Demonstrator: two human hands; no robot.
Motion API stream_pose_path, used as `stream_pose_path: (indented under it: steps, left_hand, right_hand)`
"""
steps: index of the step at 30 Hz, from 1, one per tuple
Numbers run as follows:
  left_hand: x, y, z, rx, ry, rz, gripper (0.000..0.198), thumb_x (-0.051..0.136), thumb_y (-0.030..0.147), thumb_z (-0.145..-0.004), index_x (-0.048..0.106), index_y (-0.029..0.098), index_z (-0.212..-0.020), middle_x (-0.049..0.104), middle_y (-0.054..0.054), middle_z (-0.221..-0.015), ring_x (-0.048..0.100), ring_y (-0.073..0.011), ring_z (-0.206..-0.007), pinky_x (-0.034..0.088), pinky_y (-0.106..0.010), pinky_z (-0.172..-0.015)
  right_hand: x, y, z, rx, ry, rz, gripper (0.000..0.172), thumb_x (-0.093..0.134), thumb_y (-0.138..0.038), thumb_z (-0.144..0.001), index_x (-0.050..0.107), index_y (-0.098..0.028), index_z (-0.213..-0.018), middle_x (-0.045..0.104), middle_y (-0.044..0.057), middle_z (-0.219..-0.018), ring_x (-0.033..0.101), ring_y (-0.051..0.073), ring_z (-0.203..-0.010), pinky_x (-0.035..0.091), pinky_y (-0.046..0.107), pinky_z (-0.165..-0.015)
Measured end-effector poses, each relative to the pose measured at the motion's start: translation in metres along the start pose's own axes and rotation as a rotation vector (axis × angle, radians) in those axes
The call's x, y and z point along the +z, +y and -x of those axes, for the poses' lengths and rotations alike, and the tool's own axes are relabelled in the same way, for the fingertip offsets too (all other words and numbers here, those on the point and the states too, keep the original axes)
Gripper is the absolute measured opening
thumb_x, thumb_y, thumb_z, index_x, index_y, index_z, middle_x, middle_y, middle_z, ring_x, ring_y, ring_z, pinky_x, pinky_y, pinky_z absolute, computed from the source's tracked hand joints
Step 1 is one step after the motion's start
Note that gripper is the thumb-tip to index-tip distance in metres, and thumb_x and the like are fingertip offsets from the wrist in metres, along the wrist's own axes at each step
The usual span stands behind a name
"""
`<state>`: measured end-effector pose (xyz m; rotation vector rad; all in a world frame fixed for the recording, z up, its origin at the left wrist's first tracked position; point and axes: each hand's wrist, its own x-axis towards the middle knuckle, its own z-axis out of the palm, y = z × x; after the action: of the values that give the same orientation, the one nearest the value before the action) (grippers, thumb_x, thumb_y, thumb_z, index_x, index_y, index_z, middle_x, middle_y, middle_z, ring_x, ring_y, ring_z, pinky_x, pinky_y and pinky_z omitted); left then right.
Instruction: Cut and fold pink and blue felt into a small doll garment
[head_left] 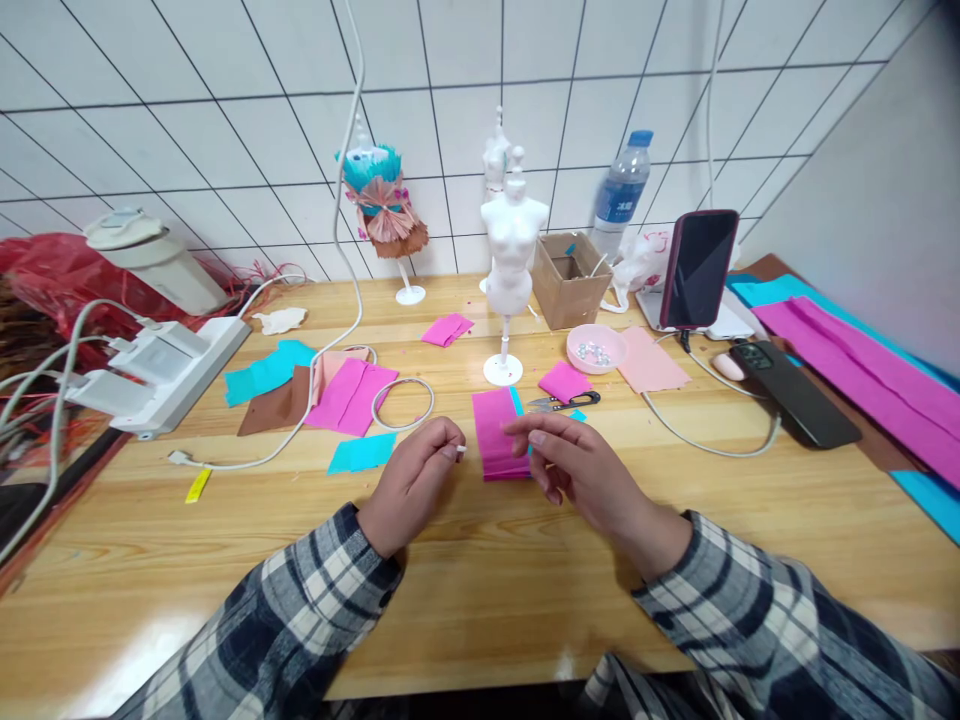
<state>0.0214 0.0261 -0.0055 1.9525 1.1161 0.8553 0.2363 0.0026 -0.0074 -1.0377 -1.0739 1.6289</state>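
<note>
My left hand [420,483] is closed over the wooden table [480,600], with a small white bit showing at its fingertips, too small to name. My right hand [592,480] has its fingers apart and hovers at the right edge of a folded magenta paper [496,432]. Nothing shows between its fingers. Behind the hands a bare white mannequin [513,250] stands upright on a round base. Small black scissors [566,402] lie just beyond my right hand, beside a smaller magenta piece [564,381] and a pink bowl [596,349] of clear beads.
A dressed mannequin [386,205], cardboard box [572,280] and bottle [623,190] stand by the wall. Coloured papers [351,395] and a power strip [176,370] lie left. Phones [799,395], cables and long paper strips [870,370] are right. A white cable [337,230] hangs in front.
</note>
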Motion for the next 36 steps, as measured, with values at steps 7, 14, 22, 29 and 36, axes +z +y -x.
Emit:
stream_pose_path:
  steps: [7,14,22,29,36]
  left_hand:
    - [0.011,0.015,0.002,0.007,-0.060,-0.011,0.017,0.045,0.029,-0.092,0.054,0.018,-0.082,0.057,-0.001,-0.077,0.052,-0.0150,-0.074,0.042,-0.026,-0.069]
    - [0.018,0.018,0.004,0.003,-0.064,-0.043,0.017,0.047,0.029,-0.092,0.058,0.018,-0.085,0.061,-0.002,-0.079,0.055,-0.0156,-0.074,0.043,-0.027,-0.069]
    - [0.009,-0.004,-0.001,0.032,-0.004,-0.038,0.026,0.043,0.035,-0.095,0.061,0.020,-0.107,0.067,-0.003,-0.092,0.060,-0.0178,-0.085,0.044,-0.028,-0.077]
    - [0.004,-0.022,-0.023,-0.015,0.116,-0.027,0.033,0.040,0.038,-0.095,0.063,0.017,-0.088,0.066,-0.003,-0.082,0.059,-0.0173,-0.078,0.043,-0.027,-0.073]
    - [0.004,-0.024,-0.024,-0.083,0.115,-0.035,0.040,0.037,0.042,-0.095,0.065,0.017,-0.081,0.065,-0.002,-0.077,0.058,-0.0174,-0.073,0.042,-0.027,-0.070]
  right_hand:
    - [0.010,0.006,0.003,-0.341,0.048,0.286,0.085,0.064,-0.023,-0.082,0.015,-0.032,-0.151,0.065,0.005,-0.111,0.059,0.018,-0.100,0.048,0.036,-0.088]
    - [0.021,0.010,0.002,-0.266,0.138,0.320,0.087,0.069,-0.022,-0.078,0.020,-0.029,-0.150,0.065,-0.002,-0.083,0.060,0.015,-0.075,0.048,0.035,-0.077]
    - [-0.008,-0.016,-0.013,-0.386,0.351,0.364,0.073,0.068,-0.031,-0.080,0.031,-0.026,-0.143,0.064,-0.002,-0.079,0.057,0.015,-0.068,0.049,0.032,-0.070]
    - [-0.083,-0.101,-0.106,-0.695,0.872,0.910,0.063,0.066,-0.031,-0.078,0.041,-0.023,-0.136,0.071,0.003,-0.091,0.059,0.017,-0.068,0.049,0.035,-0.075]
    - [-0.111,-0.116,-0.168,-0.504,0.864,1.430,0.051,0.059,-0.024,-0.082,0.051,-0.024,-0.132,0.074,0.007,-0.094,0.062,0.029,-0.093,0.045,0.040,-0.078]
